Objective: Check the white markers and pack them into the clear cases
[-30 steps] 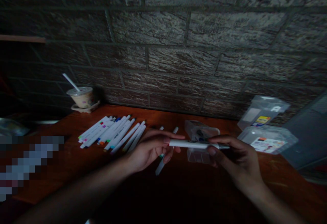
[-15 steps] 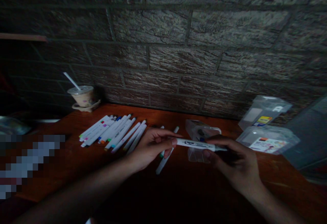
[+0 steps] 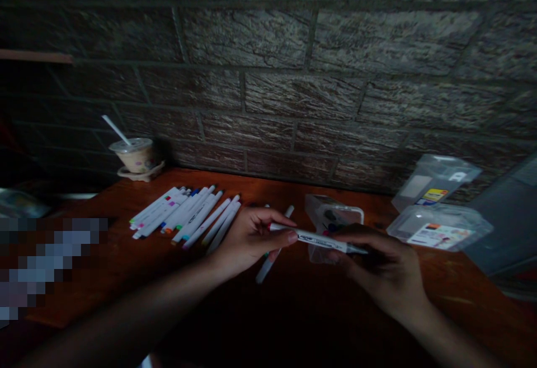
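- Dim light falls on a red-brown wooden bench set against a dark stone-block wall; nearest the camera, both forearms reach in from the lower edge
- Right hand has its fingers curled around the right end of a white marker, palm down, with that end of the pen hidden under the fingers
- Left hand pinches the marker's left end between thumb and forefinger, the other fingers loosely bent; a hint of red shows at that tip
- The marker's long axis runs left to right between the two hands, slightly lower at the right, held just above the bench; each hand grips its own end, neither nearer
- Under the left hand a loose marker lies on the bench, pointing away and to the right
- Just beyond the held pen sits a clear plastic case, with two more clear packs farther right
- Left of the hands, a row of white markers lies side by side, slanted
- Farthest back left, a lidded cup with a spoon stands by the wall
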`<control>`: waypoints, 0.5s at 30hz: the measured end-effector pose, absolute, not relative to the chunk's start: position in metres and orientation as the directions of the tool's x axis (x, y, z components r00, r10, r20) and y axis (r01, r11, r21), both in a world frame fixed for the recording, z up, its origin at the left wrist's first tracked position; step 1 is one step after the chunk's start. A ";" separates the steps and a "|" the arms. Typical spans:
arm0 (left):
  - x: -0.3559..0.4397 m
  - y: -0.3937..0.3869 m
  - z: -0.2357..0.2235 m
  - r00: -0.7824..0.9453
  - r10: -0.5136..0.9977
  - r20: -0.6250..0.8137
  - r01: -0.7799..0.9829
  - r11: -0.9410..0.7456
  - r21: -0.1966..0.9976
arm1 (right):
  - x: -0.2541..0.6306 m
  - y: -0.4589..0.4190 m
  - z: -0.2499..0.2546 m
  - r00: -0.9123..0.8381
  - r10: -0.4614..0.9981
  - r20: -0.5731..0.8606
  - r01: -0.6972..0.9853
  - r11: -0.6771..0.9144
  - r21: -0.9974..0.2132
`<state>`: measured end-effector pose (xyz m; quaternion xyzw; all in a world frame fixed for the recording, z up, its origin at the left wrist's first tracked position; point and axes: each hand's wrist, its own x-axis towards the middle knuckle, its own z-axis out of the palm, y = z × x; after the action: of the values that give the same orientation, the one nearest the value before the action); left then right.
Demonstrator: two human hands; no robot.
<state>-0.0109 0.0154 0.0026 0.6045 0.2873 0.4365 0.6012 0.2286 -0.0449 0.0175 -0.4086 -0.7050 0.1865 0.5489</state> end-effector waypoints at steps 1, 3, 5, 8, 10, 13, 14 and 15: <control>-0.011 0.015 0.003 0.450 0.874 0.183 -0.170 -0.117 0.978 | 0.229 -0.045 0.017 -0.063 0.784 0.618 0.377 0.592 -0.712; -0.011 0.015 0.003 0.450 0.875 0.181 -0.161 -0.120 0.980 | 0.229 -0.044 0.017 -0.050 0.788 0.613 0.390 0.581 -0.715; -0.011 0.014 0.005 0.456 0.873 0.174 -0.162 -0.110 0.981 | 0.230 -0.044 0.017 -0.034 0.790 0.613 0.396 0.574 -0.717; -0.011 0.012 0.008 0.462 0.873 0.158 -0.181 -0.082 0.980 | 0.230 -0.044 0.018 -0.011 0.786 0.618 0.379 0.576 -0.725; -0.012 0.011 0.009 0.471 0.870 0.144 -0.194 -0.056 0.979 | 0.230 -0.044 0.019 0.000 0.795 0.607 0.355 0.567 -0.743; -0.014 0.012 0.009 0.501 0.855 0.130 -0.223 -0.017 0.975 | 0.231 -0.043 0.018 0.023 0.830 0.558 0.286 0.529 -0.799; -0.014 0.012 0.008 0.518 0.845 0.132 -0.238 -0.006 0.971 | 0.231 -0.043 0.018 0.028 0.842 0.539 0.257 0.515 -0.817; -0.015 0.013 0.007 0.538 0.832 0.138 -0.256 0.005 0.967 | 0.232 -0.043 0.017 0.030 0.852 0.522 0.231 0.502 -0.833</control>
<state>-0.0150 0.0127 0.0074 0.5737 0.2510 0.4101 0.6631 0.2316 -0.0426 0.0169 -0.4210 -0.6430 0.2676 0.5811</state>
